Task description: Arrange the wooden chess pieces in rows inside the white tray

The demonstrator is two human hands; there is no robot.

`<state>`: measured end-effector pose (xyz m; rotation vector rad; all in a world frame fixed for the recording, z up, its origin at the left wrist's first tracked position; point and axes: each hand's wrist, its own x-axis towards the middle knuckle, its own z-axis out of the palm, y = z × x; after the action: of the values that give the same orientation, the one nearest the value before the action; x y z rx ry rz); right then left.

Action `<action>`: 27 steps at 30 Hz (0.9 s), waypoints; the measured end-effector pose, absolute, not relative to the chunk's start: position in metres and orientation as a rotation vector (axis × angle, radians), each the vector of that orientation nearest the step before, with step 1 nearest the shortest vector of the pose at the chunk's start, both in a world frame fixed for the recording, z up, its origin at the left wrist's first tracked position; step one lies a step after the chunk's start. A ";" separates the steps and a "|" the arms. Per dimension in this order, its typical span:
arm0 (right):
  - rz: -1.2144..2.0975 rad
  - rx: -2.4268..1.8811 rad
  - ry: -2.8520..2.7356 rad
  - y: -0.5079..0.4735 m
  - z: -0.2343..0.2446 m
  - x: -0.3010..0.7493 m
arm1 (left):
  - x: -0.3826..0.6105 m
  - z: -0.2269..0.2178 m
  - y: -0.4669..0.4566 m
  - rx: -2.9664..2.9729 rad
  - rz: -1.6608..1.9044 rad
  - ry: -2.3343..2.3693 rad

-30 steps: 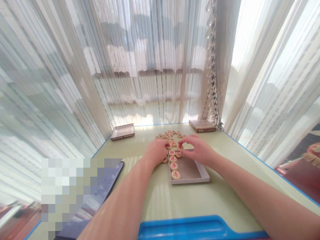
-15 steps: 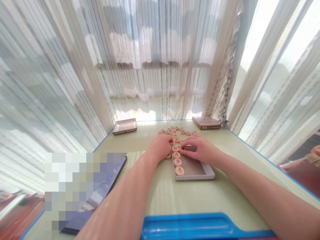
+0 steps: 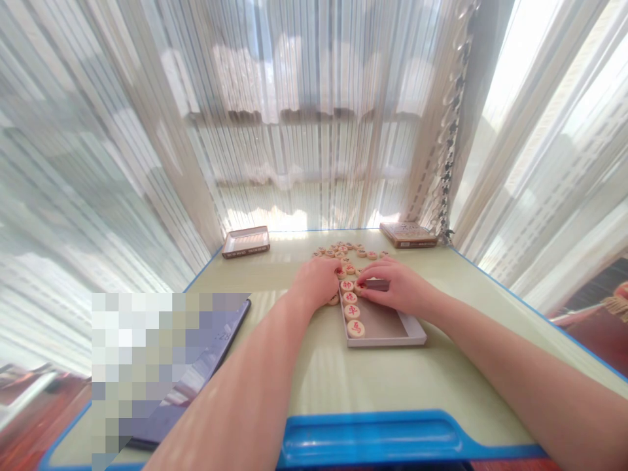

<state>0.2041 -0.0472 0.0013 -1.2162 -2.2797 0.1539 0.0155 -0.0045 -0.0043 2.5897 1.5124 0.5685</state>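
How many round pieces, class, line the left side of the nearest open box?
4 in the box, back to front: far piece, near the left hand; second piece; third piece; front piece. None looks hidden; another piece, at the right hand, is outside that line.

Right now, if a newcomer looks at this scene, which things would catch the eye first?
Probably the right hand at the centre, pinching a round piece inside the shallow tray, beside a column of four red-marked pieces. The left hand is just left of the tray. Behind the table, sunlit striped curtains fill the upper half.
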 end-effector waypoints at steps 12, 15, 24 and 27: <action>0.122 -1.199 -2.237 -0.045 0.003 0.209 | 0.017 -0.006 -0.001 2.641 0.765 1.500; 0.113 -1.271 -2.189 -0.046 0.006 0.210 | 0.019 -0.007 0.003 2.664 0.835 1.467; 0.125 -1.341 -2.178 -0.044 0.004 0.211 | 0.017 -0.016 0.016 2.401 0.813 1.493; 0.121 -1.388 -2.161 -0.041 0.001 0.216 | 0.010 -0.014 0.020 2.253 0.882 1.621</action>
<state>0.2160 -0.0407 0.0005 -1.3883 -2.1609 0.1212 0.0097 0.0199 -0.0138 2.2531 1.6212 0.8817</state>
